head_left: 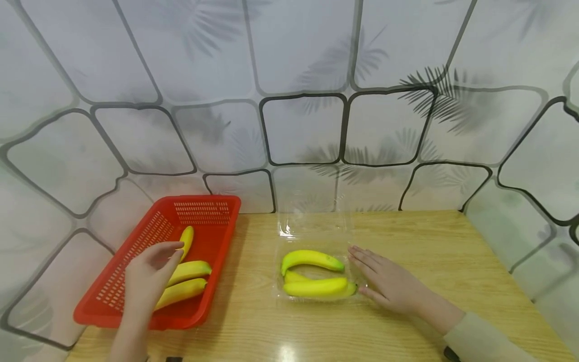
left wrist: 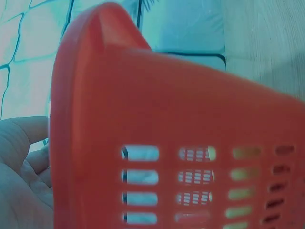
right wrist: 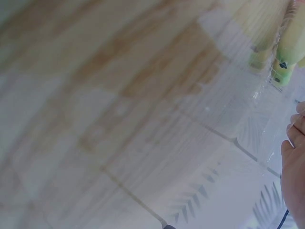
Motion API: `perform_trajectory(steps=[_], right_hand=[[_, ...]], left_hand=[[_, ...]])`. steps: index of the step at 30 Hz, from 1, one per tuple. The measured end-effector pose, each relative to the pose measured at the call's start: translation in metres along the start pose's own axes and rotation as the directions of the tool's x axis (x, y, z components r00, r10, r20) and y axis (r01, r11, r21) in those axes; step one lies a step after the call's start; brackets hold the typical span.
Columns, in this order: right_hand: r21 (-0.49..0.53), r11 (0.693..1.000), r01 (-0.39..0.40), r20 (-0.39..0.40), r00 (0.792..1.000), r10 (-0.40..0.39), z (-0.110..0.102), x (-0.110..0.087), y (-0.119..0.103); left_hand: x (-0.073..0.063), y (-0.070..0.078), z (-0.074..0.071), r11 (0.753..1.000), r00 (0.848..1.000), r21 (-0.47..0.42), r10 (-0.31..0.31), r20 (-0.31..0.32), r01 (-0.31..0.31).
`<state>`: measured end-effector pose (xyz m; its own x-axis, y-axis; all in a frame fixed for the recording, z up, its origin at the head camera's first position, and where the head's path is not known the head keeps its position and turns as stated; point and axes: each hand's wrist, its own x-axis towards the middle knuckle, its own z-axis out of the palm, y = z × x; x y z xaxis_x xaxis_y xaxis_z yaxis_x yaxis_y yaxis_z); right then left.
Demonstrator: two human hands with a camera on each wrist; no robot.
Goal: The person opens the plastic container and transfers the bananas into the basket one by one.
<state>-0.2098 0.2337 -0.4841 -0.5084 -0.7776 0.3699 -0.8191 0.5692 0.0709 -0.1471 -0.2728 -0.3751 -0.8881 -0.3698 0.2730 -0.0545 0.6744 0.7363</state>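
In the head view my left hand (head_left: pixel 147 276) is over the red plastic basket (head_left: pixel 226 271), fingers loosely bent, thumb apart from them. Its fingertips come near a banana (head_left: pixel 188 235) at the back; whether they touch it I cannot tell. Two more bananas (head_left: pixel 190 271) lie lower in the basket, partly behind the hand. A clear plastic box (head_left: pixel 278 296) holds three bananas (head_left: pixel 314 287), its transparent lid (head_left: pixel 312 226) raised behind. My right hand (head_left: pixel 393 281) lies with straight fingers along the box's right side. In the left wrist view the basket wall (left wrist: pixel 190 105) hides part of the left fingers.
The wooden table (head_left: pixel 434 241) runs back to a wall covering (head_left: pixel 303 130) with a stone-and-leaf pattern, which also stands along both sides. The basket occupies the table's left part, with the box to its right.
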Motion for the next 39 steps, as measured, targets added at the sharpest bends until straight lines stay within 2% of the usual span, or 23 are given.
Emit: perform_trajectory(steps=[7,16,24,34,39], right_hand=[[0.005,1.000,0.005,-0.003,1.000,-0.005,0.000,0.001,0.001],[0.005,1.000,0.002,0.006,1.000,-0.002,0.000,0.001,0.000],[-0.004,1.000,-0.011,0.012,1.000,0.011,0.003,-0.001,0.000],[-0.001,1.000,-0.006,0.002,1.000,0.006,0.000,0.001,-0.001],[-0.003,1.000,-0.011,0.005,1.000,0.011,0.000,0.001,-0.001]], left_hand=[[-0.002,0.011,0.010,0.996,0.997,-0.055,0.075,0.036,-0.073],[-0.003,0.020,0.024,0.993,0.989,-0.085,0.090,0.116,-0.081],[-0.007,0.030,0.037,0.994,0.980,-0.076,0.094,0.178,-0.082],[-0.010,0.036,0.057,0.972,0.960,-0.110,0.224,0.169,-0.208],[-0.012,0.042,0.066,0.960,0.948,-0.153,0.261,0.182,-0.235]])
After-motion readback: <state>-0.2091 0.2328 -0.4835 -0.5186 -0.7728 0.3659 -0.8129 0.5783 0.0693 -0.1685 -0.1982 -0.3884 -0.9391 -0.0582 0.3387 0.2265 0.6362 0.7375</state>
